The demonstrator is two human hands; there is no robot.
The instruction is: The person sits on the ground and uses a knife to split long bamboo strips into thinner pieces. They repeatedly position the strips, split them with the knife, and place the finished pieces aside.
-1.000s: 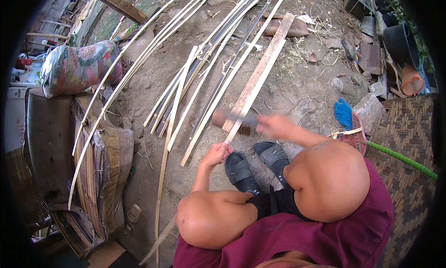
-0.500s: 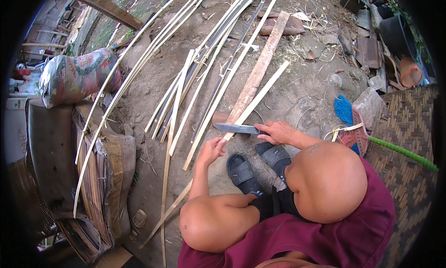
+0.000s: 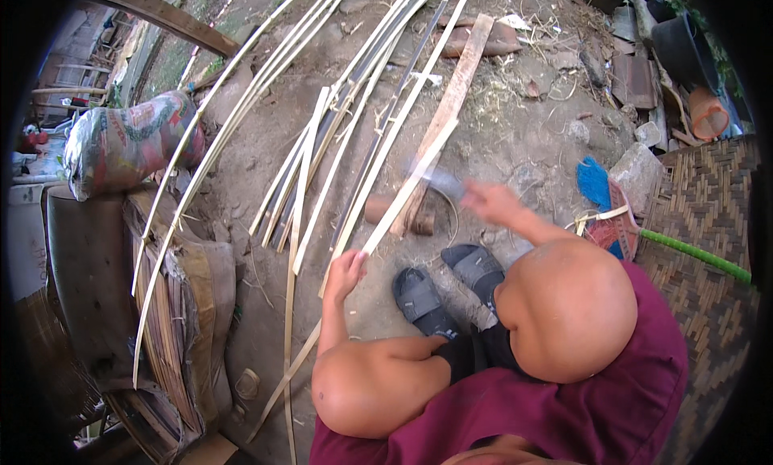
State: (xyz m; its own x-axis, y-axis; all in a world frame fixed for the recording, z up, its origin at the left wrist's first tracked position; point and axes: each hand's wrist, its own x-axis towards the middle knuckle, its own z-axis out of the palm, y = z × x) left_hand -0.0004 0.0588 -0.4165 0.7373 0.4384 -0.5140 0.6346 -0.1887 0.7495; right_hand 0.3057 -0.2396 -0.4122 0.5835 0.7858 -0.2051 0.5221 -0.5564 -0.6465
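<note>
Hands first: my left hand [image 3: 348, 273] was closed around the long pale bamboo strip [image 3: 403, 195], which lay slanted over the short brown log [image 3: 400, 213]. My right hand [image 3: 489, 201] gripped a blurred grey blade [image 3: 441, 180] above it. I judged each cut should fall on the log, away from my fingers.

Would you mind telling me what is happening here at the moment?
A person sits low over bare ground, feet in dark sandals, working a bamboo strip. The left hand grips the strip's near part, and it slants up and away across a short wooden block. The right hand holds a blade, motion-blurred, beside the strip. More long bamboo strips lie spread on the ground beyond, next to a flat plank.
</note>
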